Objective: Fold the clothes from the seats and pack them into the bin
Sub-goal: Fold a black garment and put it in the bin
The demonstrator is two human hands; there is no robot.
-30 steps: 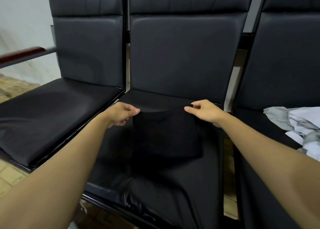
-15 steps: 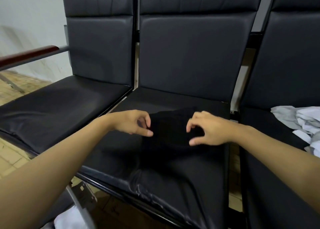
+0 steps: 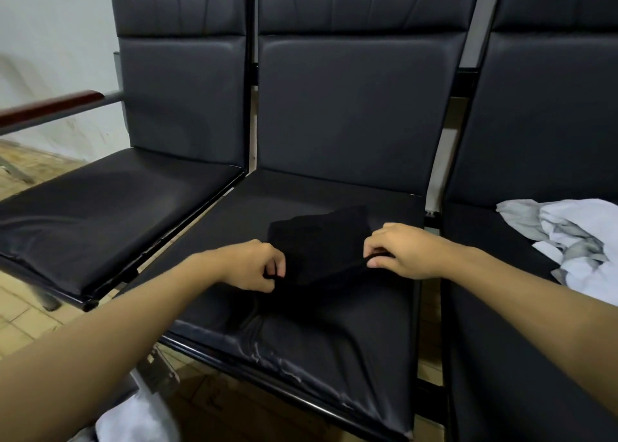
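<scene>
Right now the black cloth (image 3: 317, 241) lies folded small on the middle seat (image 3: 334, 334), toward its far half, with its near edge lifted off the cushion. Both hands grasp that near edge: the left hand (image 3: 254, 264) pinches the near-left corner with fingers curled, and the right hand (image 3: 398, 249) pinches the near-right corner between thumb and fingertips.

Chief risk, as I judge it: the fold coming undone. Only the near edge is held, so if the hands lift fast the far layers could slide apart and droop, and the cloth would need folding again. Black fabric on a black seat also hides the edges, so a pinch may catch just the top layer and leave the rest behind.

Further out, the pale clothes (image 3: 575, 241) sit crumpled on the right seat (image 3: 501, 341), still unfolded; a wide swing to the right could drag the black cloth across them. Something white (image 3: 133, 418) shows at the near-left, below the left arm; whether it is the bin I cannot tell. Carrying the cloth low over the seat's front rim could snag it there.
</scene>
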